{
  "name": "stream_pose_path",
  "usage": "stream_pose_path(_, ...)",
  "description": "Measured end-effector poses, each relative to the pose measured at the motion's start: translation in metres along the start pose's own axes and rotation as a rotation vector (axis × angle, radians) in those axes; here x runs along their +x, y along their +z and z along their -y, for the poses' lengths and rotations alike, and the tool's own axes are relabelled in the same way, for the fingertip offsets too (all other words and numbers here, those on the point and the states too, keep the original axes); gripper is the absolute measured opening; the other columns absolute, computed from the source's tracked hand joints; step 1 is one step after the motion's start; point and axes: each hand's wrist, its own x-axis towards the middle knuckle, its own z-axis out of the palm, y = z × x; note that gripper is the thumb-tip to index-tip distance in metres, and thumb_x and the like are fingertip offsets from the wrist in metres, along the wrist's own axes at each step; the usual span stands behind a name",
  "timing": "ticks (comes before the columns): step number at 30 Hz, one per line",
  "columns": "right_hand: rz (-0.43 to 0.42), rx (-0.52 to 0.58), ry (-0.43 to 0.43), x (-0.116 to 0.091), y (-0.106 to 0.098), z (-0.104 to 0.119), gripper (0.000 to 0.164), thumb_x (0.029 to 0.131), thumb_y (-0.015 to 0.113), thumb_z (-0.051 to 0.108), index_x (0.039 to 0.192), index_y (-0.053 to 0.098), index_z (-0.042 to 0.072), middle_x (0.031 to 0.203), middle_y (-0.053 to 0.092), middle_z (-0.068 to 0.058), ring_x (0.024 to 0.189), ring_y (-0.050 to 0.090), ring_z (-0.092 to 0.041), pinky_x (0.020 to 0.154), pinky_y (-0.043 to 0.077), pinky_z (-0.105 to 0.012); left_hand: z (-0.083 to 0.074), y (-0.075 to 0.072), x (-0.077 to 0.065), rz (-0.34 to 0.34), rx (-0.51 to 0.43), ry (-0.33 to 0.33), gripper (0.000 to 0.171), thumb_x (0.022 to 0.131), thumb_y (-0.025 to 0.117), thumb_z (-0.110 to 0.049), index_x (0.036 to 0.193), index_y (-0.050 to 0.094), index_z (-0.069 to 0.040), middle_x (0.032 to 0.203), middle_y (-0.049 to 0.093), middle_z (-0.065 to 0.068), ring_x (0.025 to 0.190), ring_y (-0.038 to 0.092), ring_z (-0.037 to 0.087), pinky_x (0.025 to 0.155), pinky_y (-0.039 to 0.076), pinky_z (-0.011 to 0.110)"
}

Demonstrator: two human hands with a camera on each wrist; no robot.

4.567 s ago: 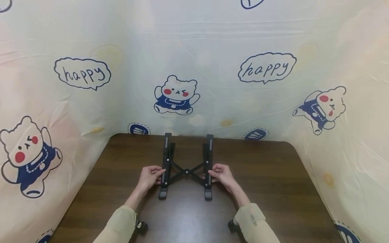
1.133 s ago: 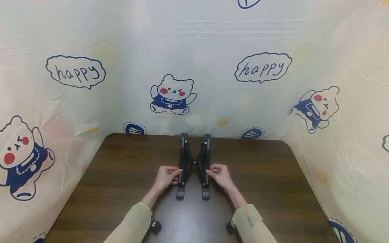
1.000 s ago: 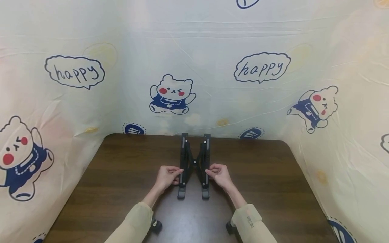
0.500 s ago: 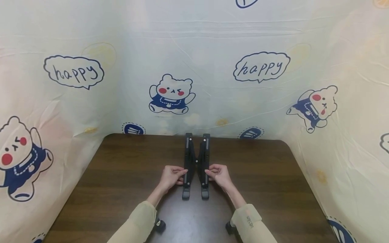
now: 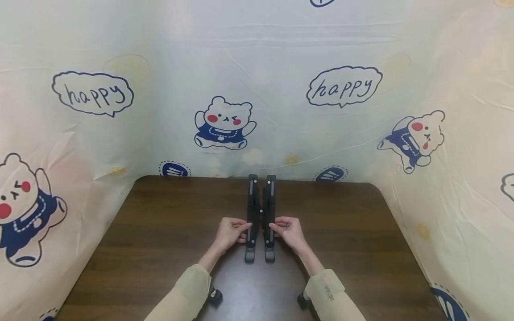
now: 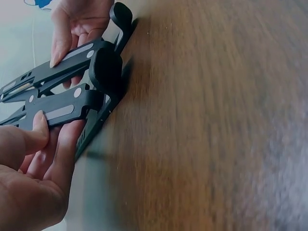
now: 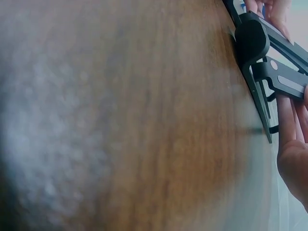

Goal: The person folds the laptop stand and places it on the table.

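A black folding laptop stand (image 5: 271, 203) stands on the table, its two long arms almost side by side with a narrow gap and a pivot between them. My left hand (image 5: 230, 232) pinches the left arm near its front, thumb on top and fingers beneath. On the other side my right hand (image 5: 290, 231) pinches the right arm the same way. In the left wrist view the stand (image 6: 60, 107) shows grey pads, round rivets and curled front hooks, with its lower bars on the wood. The right wrist view shows the stand (image 7: 284, 79) at its right edge.
The brown wooden table (image 5: 168, 249) runs back to a pale curtain (image 5: 281, 58) printed with bears and the word "happy". Dark wrist devices sit under both sleeves, one by the left cuff (image 5: 216, 298).
The stand's two arms have drawn close together from a wide X. My left hand has moved right with the left arm; my right hand has shifted only slightly left. Both keep their grip.
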Motion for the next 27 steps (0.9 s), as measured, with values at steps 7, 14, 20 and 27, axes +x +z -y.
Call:
stream_pose_path(7,-0.015,-0.015,-0.002,-0.001,0.002,0.001,0.017,0.098,0.08,0.0,0.109,0.078,-0.012,0.106,0.083,-0.028,0.093,0.085,-0.027,0.074,0.07,-0.031,-0.001,0.005,-0.001,0.006,0.014,0.024,0.021,0.102,0.079,-0.014,0.112,0.082,0.005,0.103,0.085,0.021,0.066,0.075,0.014,0.065,0.069,0.033)
stream_pose_path(14,-0.038,0.008,-0.005,-0.004,0.004,-0.002,0.018,0.096,0.082,0.0,0.109,0.078,-0.013,0.103,0.083,-0.027,0.093,0.085,-0.03,0.076,0.071,-0.034,-0.003,0.011,-0.003,0.01,0.012,0.036,0.021,0.103,0.078,-0.013,0.113,0.082,0.005,0.104,0.085,0.022,0.066,0.076,0.014,0.065,0.069,0.033)
stream_pose_path(20,-0.059,0.032,0.001,-0.005,0.005,-0.004,0.019,0.096,0.081,-0.001,0.11,0.078,-0.013,0.102,0.083,-0.027,0.092,0.085,-0.026,0.076,0.069,-0.027,-0.004,0.017,-0.003,0.014,0.017,0.054,0.02,0.102,0.079,-0.012,0.112,0.082,0.006,0.104,0.085,0.023,0.066,0.076,0.014,0.064,0.069,0.032)
stream_pose_path(27,-0.062,0.002,-0.029,-0.005,0.006,-0.005,0.02,0.098,0.081,0.001,0.113,0.079,-0.012,0.106,0.083,-0.026,0.095,0.084,-0.025,0.079,0.069,-0.027,-0.005,0.021,-0.001,0.031,-0.002,0.087,0.02,0.102,0.078,-0.01,0.112,0.081,0.008,0.104,0.084,0.025,0.066,0.077,0.015,0.063,0.069,0.032)
